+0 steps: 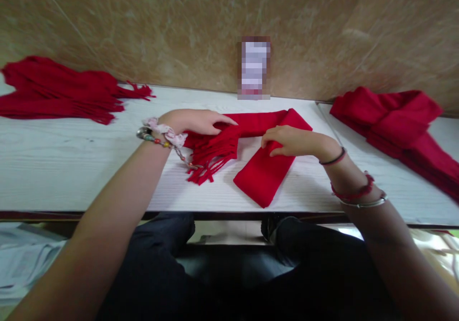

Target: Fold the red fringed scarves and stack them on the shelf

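Note:
A red scarf (267,175) lies folded in a bent shape on the white table (118,173), its fringe spread at the left and a folded end pointing toward the front edge. My left hand (199,121) rests on the scarf's left part above the fringe, with fingers apart. My right hand (289,142) lies over the scarf's right part, near the bend, its fingers spread on the cloth. Both palms face down, and the cloth beneath them is hidden.
Another red fringed scarf (60,89) lies at the back left. More folded red cloth (394,120) is at the right. A blurred-out upright object (254,68) stands by the brown marbled wall (161,34). Papers (25,263) lie below the table at the left.

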A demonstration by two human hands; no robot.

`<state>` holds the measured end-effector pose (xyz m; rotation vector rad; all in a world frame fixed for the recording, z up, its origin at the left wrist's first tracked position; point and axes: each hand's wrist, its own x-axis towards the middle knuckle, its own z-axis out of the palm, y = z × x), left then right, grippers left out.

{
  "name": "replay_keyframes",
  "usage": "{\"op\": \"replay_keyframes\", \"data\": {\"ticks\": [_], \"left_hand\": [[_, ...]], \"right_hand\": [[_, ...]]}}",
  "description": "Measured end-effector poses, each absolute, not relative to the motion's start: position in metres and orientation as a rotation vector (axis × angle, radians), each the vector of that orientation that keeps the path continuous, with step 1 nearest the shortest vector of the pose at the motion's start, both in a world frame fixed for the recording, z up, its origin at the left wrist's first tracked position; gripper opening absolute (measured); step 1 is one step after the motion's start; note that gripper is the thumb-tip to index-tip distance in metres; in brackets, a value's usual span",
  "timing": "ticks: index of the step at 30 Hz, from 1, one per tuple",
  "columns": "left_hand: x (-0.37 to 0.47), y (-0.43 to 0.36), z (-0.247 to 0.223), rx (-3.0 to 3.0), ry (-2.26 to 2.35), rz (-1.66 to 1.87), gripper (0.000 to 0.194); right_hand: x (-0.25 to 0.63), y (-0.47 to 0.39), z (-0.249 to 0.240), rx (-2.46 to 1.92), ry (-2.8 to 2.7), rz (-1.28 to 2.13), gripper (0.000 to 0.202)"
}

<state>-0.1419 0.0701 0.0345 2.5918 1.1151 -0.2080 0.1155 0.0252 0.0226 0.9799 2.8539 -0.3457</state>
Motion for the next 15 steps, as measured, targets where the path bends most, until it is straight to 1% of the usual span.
{"op": "replay_keyframes", "data": {"ticks": [3, 8, 12, 15], "left_hand": [[-0.138, 0.07, 0.032, 2.608, 1.107, -0.191, 0.053], [-0.137, 0.068, 0.043, 2.562, 1.111, 0.002, 0.042], [-0.13, 0.064, 0.054, 2.45, 1.015, 0.308, 0.043], [-0.113, 0.062, 0.05, 2.337, 1.02, 0.525, 0.04]], "right_hand": [[0.118, 0.024, 0.024, 0.928, 2.849, -0.329, 0.021], [0.125, 0.023, 0.031, 0.886, 2.914, -0.385, 0.016], [0.135, 0.02, 0.043, 0.894, 3.008, -0.508, 0.016], [0.144, 0.018, 0.052, 0.968, 3.118, -0.514, 0.016]]}}
